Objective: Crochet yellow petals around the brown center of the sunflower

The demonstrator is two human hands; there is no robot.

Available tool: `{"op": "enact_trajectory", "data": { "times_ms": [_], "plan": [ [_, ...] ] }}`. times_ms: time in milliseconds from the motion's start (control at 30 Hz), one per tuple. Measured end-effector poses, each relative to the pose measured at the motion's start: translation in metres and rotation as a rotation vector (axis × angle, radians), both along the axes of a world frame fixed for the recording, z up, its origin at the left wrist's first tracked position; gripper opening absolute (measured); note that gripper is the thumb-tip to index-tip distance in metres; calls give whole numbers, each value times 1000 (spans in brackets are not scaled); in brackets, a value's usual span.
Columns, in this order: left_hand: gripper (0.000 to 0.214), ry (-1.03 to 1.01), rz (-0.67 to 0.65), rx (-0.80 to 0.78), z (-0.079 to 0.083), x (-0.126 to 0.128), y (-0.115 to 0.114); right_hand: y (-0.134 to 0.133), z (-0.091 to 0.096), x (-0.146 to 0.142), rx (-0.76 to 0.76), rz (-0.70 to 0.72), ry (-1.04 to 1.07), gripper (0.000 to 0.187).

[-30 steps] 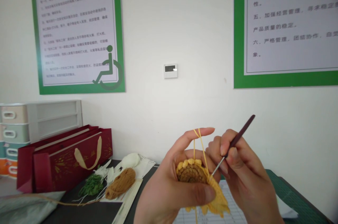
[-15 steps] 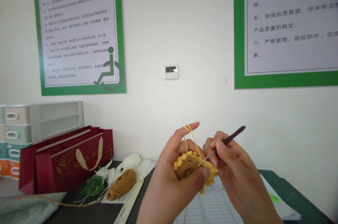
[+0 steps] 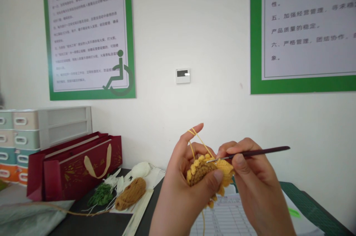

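Note:
My left hand (image 3: 183, 187) pinches a small crocheted flower (image 3: 207, 171), brown in the middle with yellow petals, between thumb and fingers. Yellow yarn (image 3: 198, 137) loops over its raised forefinger and runs down to the piece. My right hand (image 3: 254, 187) grips a dark crochet hook (image 3: 256, 152), which lies almost level with its metal tip in the flower's top edge. Both hands are held up in front of the white wall, above the table.
A dark table (image 3: 97, 223) holds a brown yarn skein (image 3: 130, 193), green strands (image 3: 100, 194), white material (image 3: 140, 169), a dark red gift bag (image 3: 73, 165) and a printed sheet (image 3: 228, 217). Pastel drawers (image 3: 25, 135) stand at left. A green mat (image 3: 308, 206) lies at right.
The hook has swung from pointing up and right to nearly level, its tip moving to the flower's top. My left hand has turned the flower and moved slightly up.

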State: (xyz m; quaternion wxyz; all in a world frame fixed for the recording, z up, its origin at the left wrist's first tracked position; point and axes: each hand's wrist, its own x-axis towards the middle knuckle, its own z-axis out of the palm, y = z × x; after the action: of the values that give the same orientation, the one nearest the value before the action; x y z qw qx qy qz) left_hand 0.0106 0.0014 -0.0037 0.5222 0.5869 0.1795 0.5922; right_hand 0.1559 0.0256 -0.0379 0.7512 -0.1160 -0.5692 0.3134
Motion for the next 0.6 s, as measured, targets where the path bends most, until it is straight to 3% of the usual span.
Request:
{"op": "enact_trajectory", "data": {
  "times_ms": [167,600],
  "plan": [
    [67,-13,-46,27,-1,-2,0,-2,1,5,-35,1,25,12],
    [71,1,-54,84,-8,-2,5,-9,7,7,18,-74,55,12]
  ]
}}
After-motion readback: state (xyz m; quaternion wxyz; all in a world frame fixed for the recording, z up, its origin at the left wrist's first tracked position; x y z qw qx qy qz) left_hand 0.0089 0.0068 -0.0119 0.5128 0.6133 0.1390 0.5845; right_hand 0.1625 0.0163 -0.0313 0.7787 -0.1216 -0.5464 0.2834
